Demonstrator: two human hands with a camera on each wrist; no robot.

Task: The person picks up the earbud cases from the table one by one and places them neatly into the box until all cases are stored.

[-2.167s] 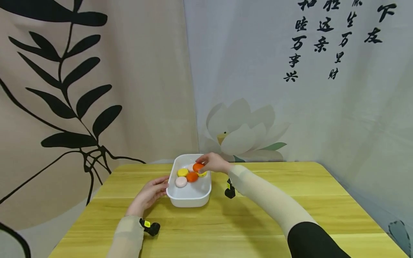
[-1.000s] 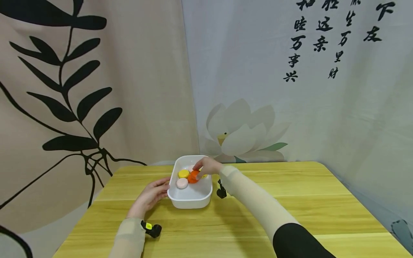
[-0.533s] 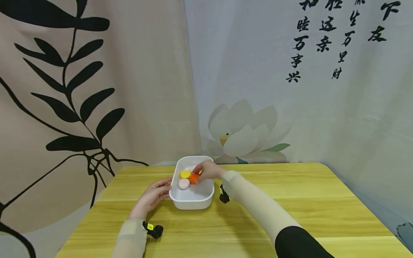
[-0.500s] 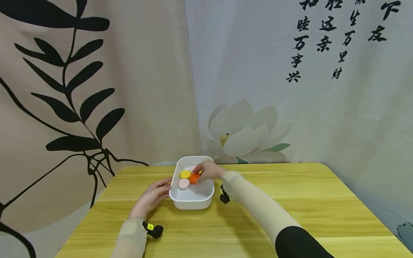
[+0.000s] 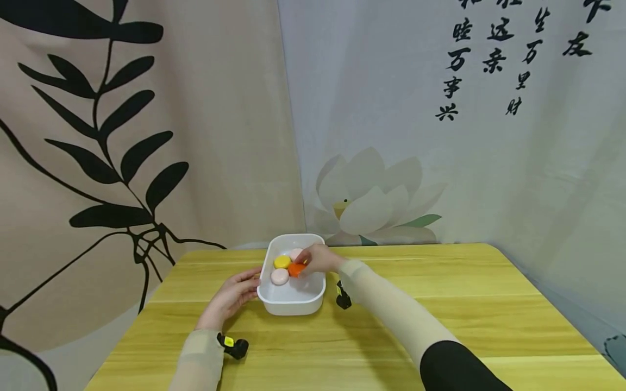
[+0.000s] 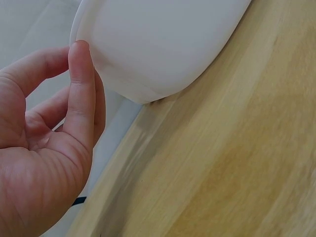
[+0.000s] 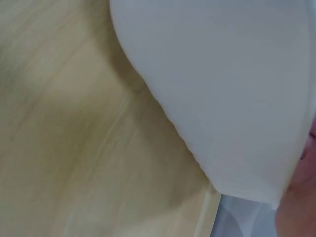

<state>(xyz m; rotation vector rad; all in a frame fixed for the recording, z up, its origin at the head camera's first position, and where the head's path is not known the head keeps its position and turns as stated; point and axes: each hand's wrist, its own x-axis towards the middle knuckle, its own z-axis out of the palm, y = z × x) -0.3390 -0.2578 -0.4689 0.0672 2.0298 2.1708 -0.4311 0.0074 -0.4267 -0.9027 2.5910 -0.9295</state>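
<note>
A white plastic tub [image 5: 288, 309] stands on the wooden table, with several smooth rounded pieces inside. Showing are a yellow piece [image 5: 282, 262], a pale pink piece [image 5: 280, 277], another pale pink piece [image 5: 296, 253] farther back, and an orange piece [image 5: 295, 269]. My right hand [image 5: 320, 259] reaches over the tub's right rim and pinches the orange piece, hiding part of it and whatever lies behind. My left hand [image 5: 236, 296] touches the tub's left rim with its fingertips; the left wrist view shows these fingers [image 6: 80, 94] against the outer edge. The right wrist view shows mainly the tub's outer wall [image 7: 212, 89].
The wooden table [image 5: 415, 304] extends to both sides and toward me. Behind its far edge hangs a printed cloth [image 5: 235, 136] with dark leaves, a lotus and black characters. A small black wrist camera [image 5: 236, 348] sits on my left wrist, another camera [image 5: 344, 297] on my right.
My right hand has lowered an orange piece toward the tub's middle, where another orange piece lay; only one orange shape shows now. During the last half second both hands have barely moved.
</note>
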